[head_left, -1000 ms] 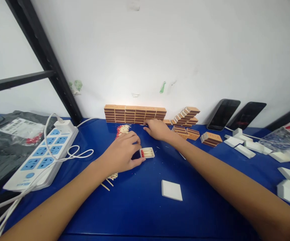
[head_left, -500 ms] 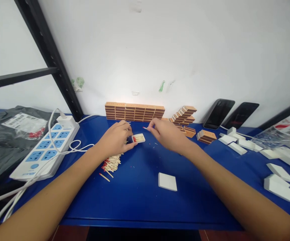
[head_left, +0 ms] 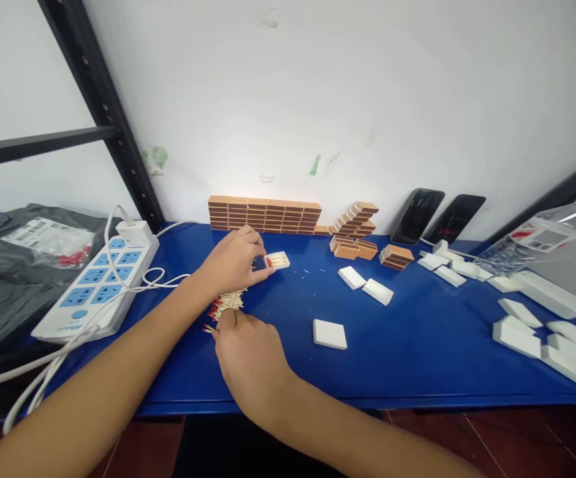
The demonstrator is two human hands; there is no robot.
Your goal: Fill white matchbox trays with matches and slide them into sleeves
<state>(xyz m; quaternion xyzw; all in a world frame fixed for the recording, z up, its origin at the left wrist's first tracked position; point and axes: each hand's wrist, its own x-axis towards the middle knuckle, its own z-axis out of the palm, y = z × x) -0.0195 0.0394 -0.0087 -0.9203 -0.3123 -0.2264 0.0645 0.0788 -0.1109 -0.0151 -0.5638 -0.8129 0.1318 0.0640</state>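
My left hand [head_left: 238, 261] is closed around a small white matchbox tray [head_left: 277, 260], which holds red-tipped matches and faces right. A dark piece shows between its fingers and the tray. Below it lies a pile of loose matches [head_left: 225, 303]. My right hand [head_left: 253, 355] reaches over the near end of that pile, its fingers pinched together at a match [head_left: 208, 329] with the red tip sticking out to the left. The back of the hand covers most of the fingertips. A white matchbox tray [head_left: 330, 334] lies apart on the blue table, to the right.
Brown matchboxes [head_left: 263, 216] are stacked along the wall, with more stacks [head_left: 355, 229] to their right. Two white trays [head_left: 377, 291] and several others [head_left: 517, 338] lie rightward. Two phones [head_left: 417, 216] lean on the wall. A power strip [head_left: 99, 282] with cables stands left.
My right hand has moved left and toward me, from beside the tray to the match pile. It held a match before. My left hand stays on the tray. The view has shifted slightly.
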